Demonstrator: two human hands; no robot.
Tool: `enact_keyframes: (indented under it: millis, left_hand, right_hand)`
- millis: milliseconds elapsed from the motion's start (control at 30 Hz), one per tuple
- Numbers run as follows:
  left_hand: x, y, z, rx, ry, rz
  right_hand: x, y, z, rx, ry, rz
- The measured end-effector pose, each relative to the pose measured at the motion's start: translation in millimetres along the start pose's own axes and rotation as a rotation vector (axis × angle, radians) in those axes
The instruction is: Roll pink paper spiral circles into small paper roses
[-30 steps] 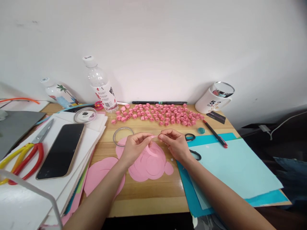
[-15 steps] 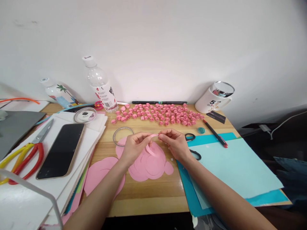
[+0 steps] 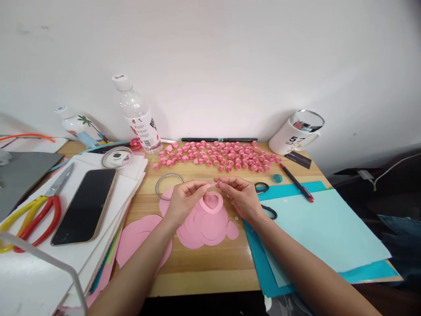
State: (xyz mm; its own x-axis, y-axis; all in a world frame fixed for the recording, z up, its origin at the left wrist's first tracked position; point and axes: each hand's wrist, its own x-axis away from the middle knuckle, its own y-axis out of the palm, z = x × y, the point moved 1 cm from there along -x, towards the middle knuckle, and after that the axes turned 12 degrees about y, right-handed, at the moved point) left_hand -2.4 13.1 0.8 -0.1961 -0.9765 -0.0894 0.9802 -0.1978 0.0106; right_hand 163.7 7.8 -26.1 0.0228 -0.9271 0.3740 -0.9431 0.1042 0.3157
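Observation:
A narrow pink paper strip (image 3: 212, 208) hangs in a curl between my hands. My left hand (image 3: 187, 198) is closed, thumb and fingertips pinching the strip. Opposite it, my right hand (image 3: 240, 196) pinches the strip's other end, which looks rolled into a small coil at the fingertips. Beneath them lie overlapping pink paper circles (image 3: 204, 229) on the wooden table. Behind my hands spreads a crowd of small rolled pink paper roses (image 3: 230, 154). A tape ring (image 3: 158, 189) lies just left of my left hand. Black-handled scissors (image 3: 270, 212) lie beside my right wrist, their blades hidden.
To the left, a phone (image 3: 84, 206) and red-yellow scissors (image 3: 49, 206) rest on stacked paper. Bottles (image 3: 144, 127) and a white mug (image 3: 289, 137) stand by the wall. Blue paper sheets (image 3: 325, 228), a pen (image 3: 296, 182) and a teal disc (image 3: 276, 178) lie on the right.
The strip's loose part has swung into a wider, rounder loop below my fingers. My right fingers have shifted slightly around the coiled end; the left hand stays nearly in place.

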Motion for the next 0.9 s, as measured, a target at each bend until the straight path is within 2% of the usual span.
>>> enact_keyframes:
  millis: [400, 567, 900]
  left_hand:
    - [0.4, 0.9, 1.4, 0.065, -0.021, -0.037]
    - [0.2, -0.6, -1.4, 0.069, 0.0, -0.043]
    - [0.0, -0.3, -0.7, 0.067, -0.022, -0.011]
  right_hand:
    - [-0.6, -1.6, -0.3, -0.055, -0.083, 0.051]
    - [-1.0, -0.7, -0.6, -0.035, -0.037, 0.042]
    - [-0.2, -1.3, -0.8, -0.039, -0.047, 0.038]
